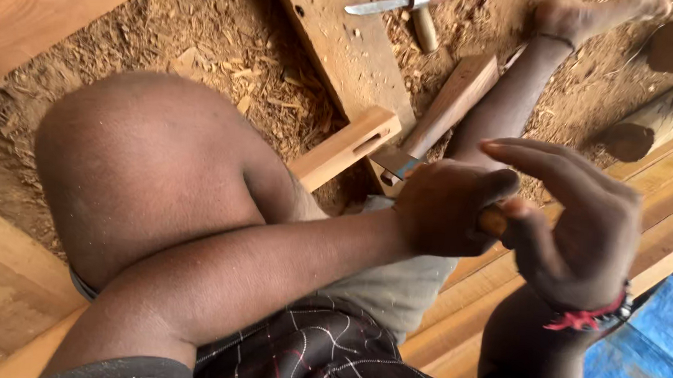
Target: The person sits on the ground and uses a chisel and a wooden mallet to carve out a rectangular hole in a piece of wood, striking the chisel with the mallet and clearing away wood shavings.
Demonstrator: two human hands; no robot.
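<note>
My left hand (447, 210) grips a chisel (408, 168) on the near wooden block (346, 147), my right hand (573, 217) open beside it.

left hand (447, 210): fist clenched | right hand (573, 217): fingers spread, palm against left

The floor (229, 38) is bare earth strewn thickly with sawdust and pale wood shavings (it looks dry and loose), lit by soft, even daylight. Long planks (668, 229) of light timber run diagonally along the right side, another board (47, 5) crosses the upper left corner, and a blue tarpaulin (651, 343) lies at the lower right
</note>
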